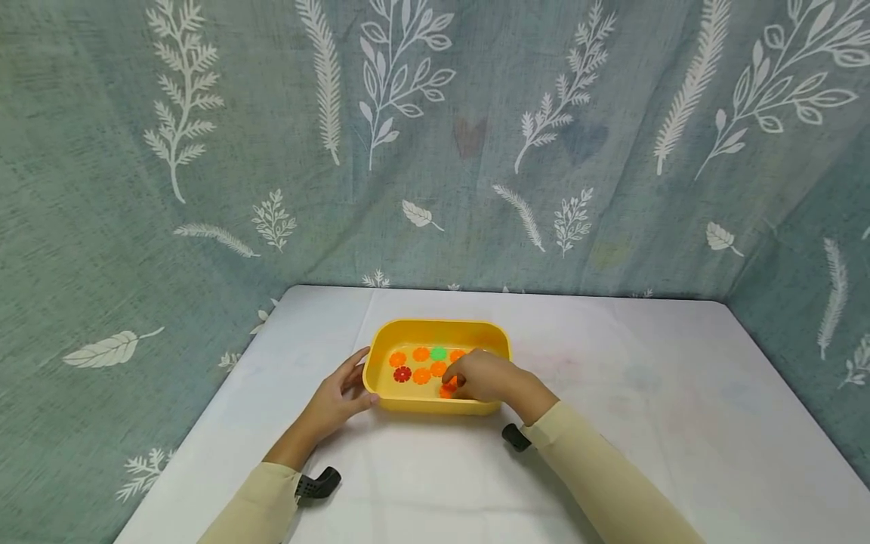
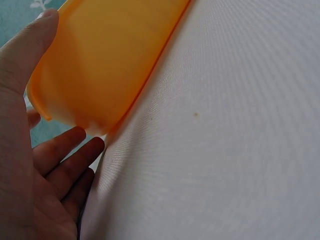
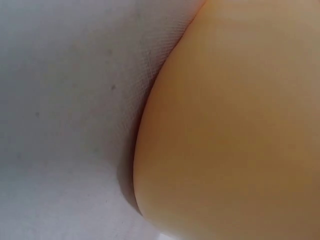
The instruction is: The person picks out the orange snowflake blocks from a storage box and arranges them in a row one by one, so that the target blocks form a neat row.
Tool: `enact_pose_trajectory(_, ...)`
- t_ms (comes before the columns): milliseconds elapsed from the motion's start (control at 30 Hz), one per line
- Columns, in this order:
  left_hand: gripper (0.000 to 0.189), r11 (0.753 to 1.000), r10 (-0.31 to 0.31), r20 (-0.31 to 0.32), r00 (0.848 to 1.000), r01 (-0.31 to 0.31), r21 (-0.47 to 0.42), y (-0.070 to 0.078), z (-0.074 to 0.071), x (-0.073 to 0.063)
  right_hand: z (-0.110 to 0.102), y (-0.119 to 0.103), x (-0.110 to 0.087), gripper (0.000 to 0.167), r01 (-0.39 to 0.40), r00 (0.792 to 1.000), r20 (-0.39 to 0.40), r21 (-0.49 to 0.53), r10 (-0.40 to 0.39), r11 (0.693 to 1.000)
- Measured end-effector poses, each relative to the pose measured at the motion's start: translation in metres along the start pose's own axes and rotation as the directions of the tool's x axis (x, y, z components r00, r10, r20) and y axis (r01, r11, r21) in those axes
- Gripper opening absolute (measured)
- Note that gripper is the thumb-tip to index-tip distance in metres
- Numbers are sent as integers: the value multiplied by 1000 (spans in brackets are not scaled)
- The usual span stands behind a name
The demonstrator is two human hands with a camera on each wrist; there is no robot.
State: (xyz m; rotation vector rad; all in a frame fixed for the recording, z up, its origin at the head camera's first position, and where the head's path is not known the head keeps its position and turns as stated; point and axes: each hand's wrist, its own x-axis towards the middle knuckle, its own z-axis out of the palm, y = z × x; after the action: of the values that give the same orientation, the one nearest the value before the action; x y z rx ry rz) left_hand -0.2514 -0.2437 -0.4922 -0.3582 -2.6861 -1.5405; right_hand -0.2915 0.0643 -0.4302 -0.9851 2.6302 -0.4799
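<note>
A yellow plastic tray (image 1: 435, 406) stands on the white table, with several small scallop-edged discs on its floor. Most are orange, such as one orange disc (image 1: 397, 360); there is also a green disc (image 1: 438, 353) and a dark red disc (image 1: 402, 374). My left hand (image 1: 333, 400) holds the tray's left end, thumb at the near corner and fingers at the outer wall, as the left wrist view also shows. Inside the tray's right half, my right hand (image 1: 485, 375) reaches down with bent fingers at orange and red discs. Whether it pinches one is unclear. Only the tray's outside shows in the right wrist view.
White cloth covers the table (image 1: 646, 393) on all sides of the tray. A green curtain (image 1: 435, 151) with white leaf prints hangs behind and at the sides. Black wrist devices, such as the left one (image 1: 318, 483), stick out below the sleeves.
</note>
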Motion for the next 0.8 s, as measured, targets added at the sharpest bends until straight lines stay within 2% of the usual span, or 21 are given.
enact_pose_trajectory(200, 91, 1000, 7, 6, 1000, -7, 3, -2, 0, 1, 1, 2, 3, 34, 13, 1000, 23, -21, -13, 1000)
enact_pose_trajectory(300, 91, 1000, 5, 2, 1000, -5, -5, -3, 0, 1, 2, 3, 5, 31, 38, 999, 21, -32, -37, 999)
enact_pose_trajectory(467, 90, 1000, 7, 23, 1000, -8, 9, 0, 0, -1, 5, 4, 8, 28, 28, 999, 20, -30, -27, 999)
enact_pose_trajectory(667, 91, 1000, -22, 7, 1000, 22, 17, 14, -2, -6, 6, 3, 12, 27, 67, 997, 26, -15, -66, 998)
enact_pose_trajectory(800, 90, 1000, -16, 12, 1000, 15, 7, 26, -3, -7, 4, 1, 14, 24, 68, 997, 24, -33, -67, 997)
